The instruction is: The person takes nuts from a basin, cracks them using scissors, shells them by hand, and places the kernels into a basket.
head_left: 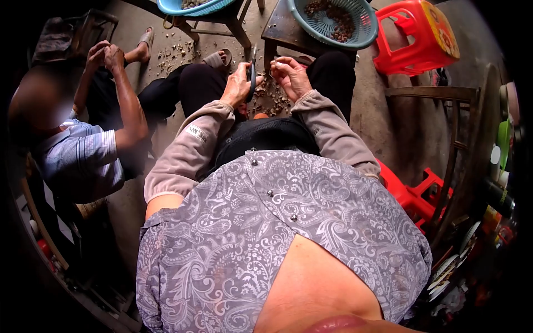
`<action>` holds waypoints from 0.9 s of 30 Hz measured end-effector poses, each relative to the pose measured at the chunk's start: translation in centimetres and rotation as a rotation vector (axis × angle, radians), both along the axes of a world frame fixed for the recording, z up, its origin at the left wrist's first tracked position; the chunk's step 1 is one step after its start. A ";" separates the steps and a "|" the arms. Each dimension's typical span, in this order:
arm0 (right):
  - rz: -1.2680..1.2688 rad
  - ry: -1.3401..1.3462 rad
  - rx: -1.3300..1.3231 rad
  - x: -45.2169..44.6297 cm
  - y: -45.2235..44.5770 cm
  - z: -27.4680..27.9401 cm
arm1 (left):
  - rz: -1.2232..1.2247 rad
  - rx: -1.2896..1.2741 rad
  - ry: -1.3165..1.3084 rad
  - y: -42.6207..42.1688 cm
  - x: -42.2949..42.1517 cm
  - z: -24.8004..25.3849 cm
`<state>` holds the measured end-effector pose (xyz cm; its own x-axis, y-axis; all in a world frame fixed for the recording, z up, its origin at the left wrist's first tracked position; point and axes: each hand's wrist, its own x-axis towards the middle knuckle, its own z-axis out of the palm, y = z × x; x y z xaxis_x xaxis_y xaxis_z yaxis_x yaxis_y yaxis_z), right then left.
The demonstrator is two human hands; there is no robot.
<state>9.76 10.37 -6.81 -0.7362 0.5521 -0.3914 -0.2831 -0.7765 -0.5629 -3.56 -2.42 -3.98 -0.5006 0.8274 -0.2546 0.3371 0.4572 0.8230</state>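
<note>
My left hand (237, 86) is closed around a dark-handled tool (252, 75) with a narrow metal tip pointing away from me. It looks like shears or pliers, but its exact kind is unclear. Just to the right, my right hand (292, 77) has its thumb and fingers pinched together; whatever small thing they may hold is too small to name. Both hands are above my lap, apart from each other. Beneath them, brown shell pieces (271, 102) litter the floor. A teal plastic colander (363, 34) with brown nut-like pieces (336, 23) stands beyond my right hand.
The colander sits on a wooden stool (273, 34). A blue basin (208, 9) with greyish pieces rests on another stool. Red plastic stools (395, 53) stand to the right, near a wooden chair (436, 93). At left sits another person (83, 144), hands together.
</note>
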 end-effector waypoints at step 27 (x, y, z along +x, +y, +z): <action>-0.014 -0.183 0.205 0.5 0.3 -1.7 | -0.064 0.080 -0.347 6.9 -0.6 0.7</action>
